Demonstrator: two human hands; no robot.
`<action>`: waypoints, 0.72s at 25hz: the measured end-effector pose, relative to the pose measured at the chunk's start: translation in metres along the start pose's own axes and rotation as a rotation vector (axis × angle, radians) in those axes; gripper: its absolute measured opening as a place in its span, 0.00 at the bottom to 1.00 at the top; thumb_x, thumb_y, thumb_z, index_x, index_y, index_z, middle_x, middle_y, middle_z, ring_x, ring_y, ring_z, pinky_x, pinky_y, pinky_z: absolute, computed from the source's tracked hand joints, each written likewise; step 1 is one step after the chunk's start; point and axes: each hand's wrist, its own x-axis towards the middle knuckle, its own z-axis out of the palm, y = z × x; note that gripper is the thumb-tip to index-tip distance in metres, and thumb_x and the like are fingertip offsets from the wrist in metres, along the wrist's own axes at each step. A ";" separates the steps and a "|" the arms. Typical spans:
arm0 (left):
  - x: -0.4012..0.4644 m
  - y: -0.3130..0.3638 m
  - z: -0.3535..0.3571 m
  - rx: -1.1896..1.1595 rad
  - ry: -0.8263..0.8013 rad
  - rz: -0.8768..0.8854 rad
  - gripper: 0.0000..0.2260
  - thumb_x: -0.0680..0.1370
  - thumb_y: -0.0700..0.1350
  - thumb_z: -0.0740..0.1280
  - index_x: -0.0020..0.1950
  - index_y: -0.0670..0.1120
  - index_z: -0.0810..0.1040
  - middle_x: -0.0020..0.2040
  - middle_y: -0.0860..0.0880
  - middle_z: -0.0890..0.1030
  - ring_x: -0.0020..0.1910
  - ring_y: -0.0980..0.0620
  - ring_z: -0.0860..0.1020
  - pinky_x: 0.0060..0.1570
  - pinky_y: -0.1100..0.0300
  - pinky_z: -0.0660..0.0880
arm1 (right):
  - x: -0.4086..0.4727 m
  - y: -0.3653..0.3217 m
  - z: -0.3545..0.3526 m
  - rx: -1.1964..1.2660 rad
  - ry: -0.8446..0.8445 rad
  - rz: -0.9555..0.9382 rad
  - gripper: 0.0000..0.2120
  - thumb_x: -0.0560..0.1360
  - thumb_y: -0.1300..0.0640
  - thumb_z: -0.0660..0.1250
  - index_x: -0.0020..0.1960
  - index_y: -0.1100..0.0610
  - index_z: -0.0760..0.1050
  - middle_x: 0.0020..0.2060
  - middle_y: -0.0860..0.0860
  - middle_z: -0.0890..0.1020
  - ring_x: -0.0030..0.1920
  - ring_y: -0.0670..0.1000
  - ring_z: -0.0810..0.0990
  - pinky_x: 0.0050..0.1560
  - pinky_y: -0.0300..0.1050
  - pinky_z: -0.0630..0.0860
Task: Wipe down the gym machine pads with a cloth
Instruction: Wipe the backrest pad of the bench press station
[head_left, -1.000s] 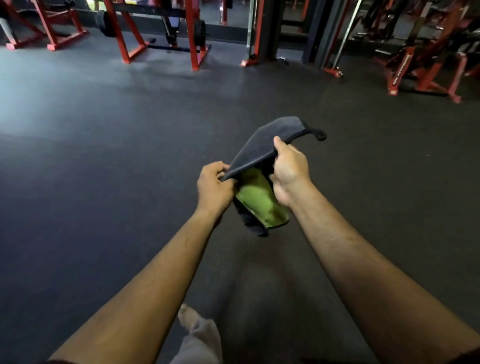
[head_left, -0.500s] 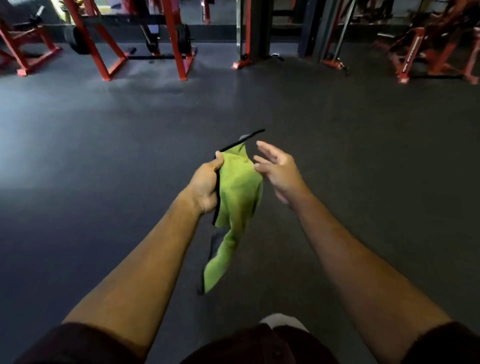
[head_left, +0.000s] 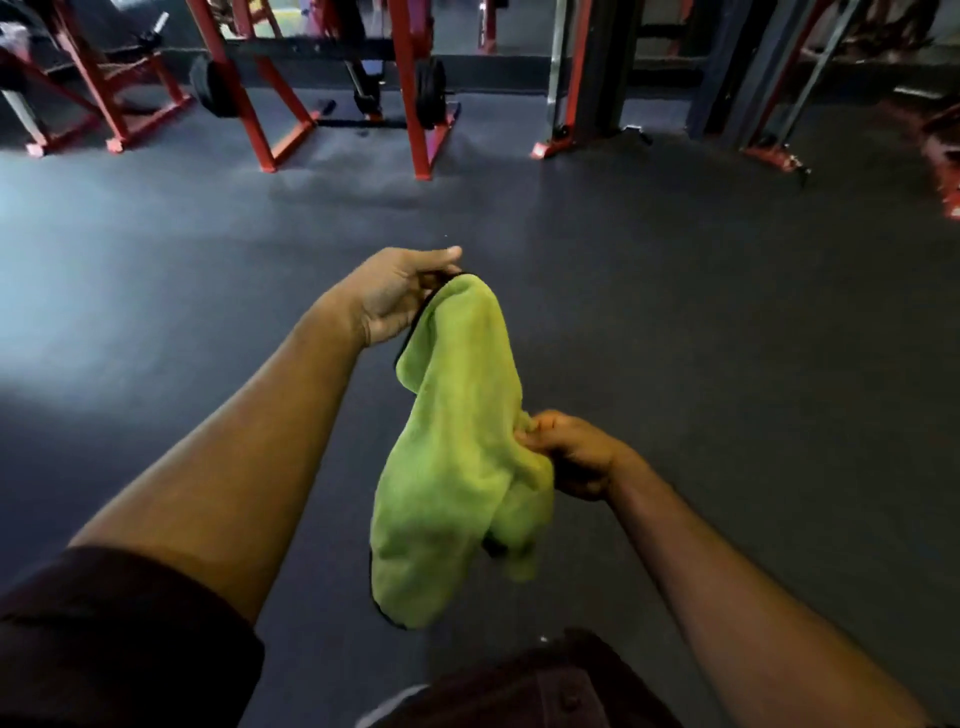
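Green cloth (head_left: 457, 452) hangs between the hands, left hand (head_left: 397, 299) pinching its top edge, right hand (head_left: 574, 454) gripping its side. Likely still readying it; next comes walking to a machine (head_left: 332, 78), well apart.

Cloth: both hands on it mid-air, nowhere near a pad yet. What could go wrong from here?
1. The left hand pinches only the top edge of the cloth, so the grip could slip.
2. Its lower end hangs loose above the floor and may pick up dirt.
3. It is bunched at the right hand, so it may wipe poorly.
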 end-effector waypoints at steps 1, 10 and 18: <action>0.034 -0.001 -0.013 -0.060 0.175 0.007 0.12 0.80 0.50 0.66 0.43 0.44 0.79 0.37 0.48 0.83 0.36 0.52 0.81 0.37 0.62 0.79 | 0.021 -0.026 -0.013 0.076 0.029 -0.033 0.19 0.58 0.48 0.84 0.41 0.59 0.86 0.39 0.54 0.87 0.39 0.50 0.86 0.43 0.44 0.82; 0.306 -0.102 -0.056 -0.408 0.091 -0.482 0.51 0.72 0.79 0.46 0.71 0.36 0.71 0.55 0.39 0.83 0.53 0.40 0.82 0.56 0.45 0.77 | 0.319 -0.200 -0.149 0.407 0.205 -0.112 0.17 0.79 0.52 0.65 0.64 0.59 0.76 0.54 0.61 0.83 0.53 0.60 0.83 0.55 0.58 0.81; 0.605 0.107 -0.194 -0.237 0.038 -0.107 0.14 0.77 0.40 0.69 0.63 0.42 0.79 0.60 0.41 0.83 0.57 0.43 0.83 0.64 0.41 0.75 | 0.549 -0.366 -0.314 0.443 0.644 -0.227 0.17 0.79 0.58 0.66 0.67 0.50 0.73 0.55 0.58 0.84 0.50 0.58 0.86 0.46 0.61 0.83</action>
